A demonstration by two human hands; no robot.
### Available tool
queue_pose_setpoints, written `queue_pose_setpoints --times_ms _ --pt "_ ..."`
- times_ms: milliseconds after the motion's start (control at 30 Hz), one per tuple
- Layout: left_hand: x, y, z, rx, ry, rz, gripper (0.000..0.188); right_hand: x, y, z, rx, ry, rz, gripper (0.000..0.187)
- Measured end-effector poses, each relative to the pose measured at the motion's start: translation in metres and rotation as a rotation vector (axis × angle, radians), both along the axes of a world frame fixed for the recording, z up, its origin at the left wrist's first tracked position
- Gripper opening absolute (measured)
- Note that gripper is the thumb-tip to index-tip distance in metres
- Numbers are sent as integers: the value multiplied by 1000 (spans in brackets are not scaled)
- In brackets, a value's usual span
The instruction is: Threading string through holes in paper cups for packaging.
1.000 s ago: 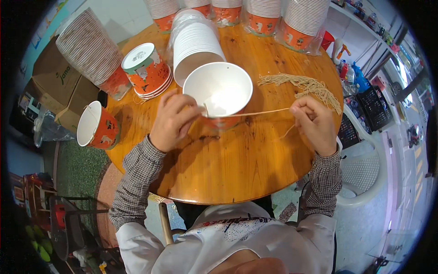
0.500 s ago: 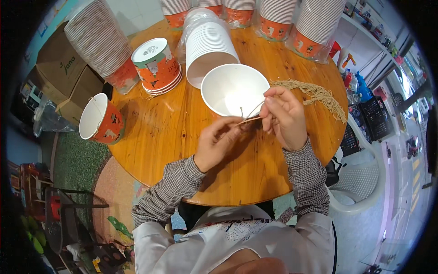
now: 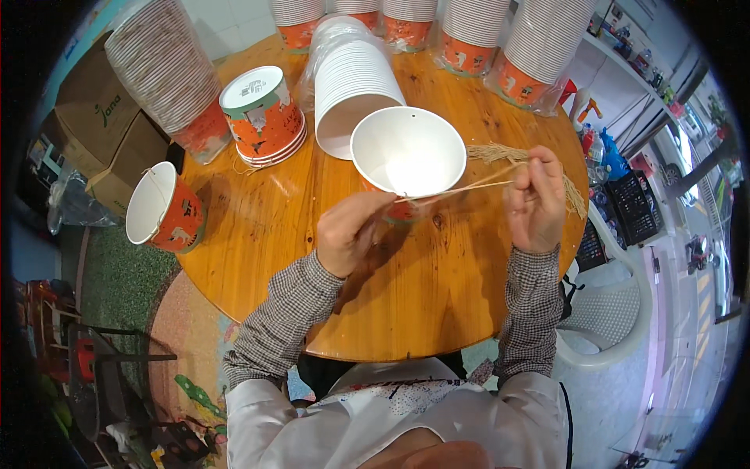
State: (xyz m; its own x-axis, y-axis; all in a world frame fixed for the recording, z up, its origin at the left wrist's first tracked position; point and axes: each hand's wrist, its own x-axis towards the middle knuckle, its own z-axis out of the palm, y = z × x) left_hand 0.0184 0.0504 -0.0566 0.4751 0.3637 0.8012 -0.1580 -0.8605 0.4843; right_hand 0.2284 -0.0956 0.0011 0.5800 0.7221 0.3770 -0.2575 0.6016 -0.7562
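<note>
A pale string (image 3: pixel 476 187) is stretched between my two hands across the near side of a white-lined paper bucket (image 3: pixel 375 144). My left hand (image 3: pixel 348 233) pinches one end near the bucket's front rim. Farther right, my right hand (image 3: pixel 539 205) is raised and closed on the other end. The bucket stands open side up, with a small hole in its far inner wall. Behind my right hand lies a bundle of loose strings (image 3: pixel 492 152), partly covered by it.
At the left edge leans an orange bucket with a string handle (image 3: pixel 185 227). Upturned buckets (image 3: pixel 266 117) sit behind it. A stack of buckets (image 3: pixel 359 82) lies on its side on the round wooden table (image 3: pixel 414 313). Tall wrapped stacks (image 3: pixel 539 59) line the back; a white chair (image 3: pixel 601 313) stands right.
My right hand has moved right, away from my left hand, drawing the string out long between them. My left hand has shifted slightly left.
</note>
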Motion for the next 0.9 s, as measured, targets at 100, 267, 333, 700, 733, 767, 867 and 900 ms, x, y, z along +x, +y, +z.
queue_pose_setpoints --times_ms 100,267,333,700,733,767,867,900 --pt "-1 -1 -3 -55 -12 73 13 20 -10 -7 96 -7 -14 14" --pt "14 -3 17 -182 -33 11 11 26 4 -24 -400 -738 -754 17" --pt "24 1 26 -168 -24 -31 11 -7 13 -9 -353 -569 -363 22" --pt "21 8 17 -234 -39 -1 3 -47 52 -10 -437 -521 181 12" --pt "21 7 17 -275 -37 -21 5 -46 50 -14 -395 -520 116 12" --pt "21 8 16 -278 -38 -13 5 -46 50 -17 -350 -519 56 12" --pt "21 8 12 -407 -139 -14 10 -49 50 -20 -311 -547 7 9" --pt "21 7 11 -321 -110 -4 12 -51 50 -21 -264 -610 -49 7"
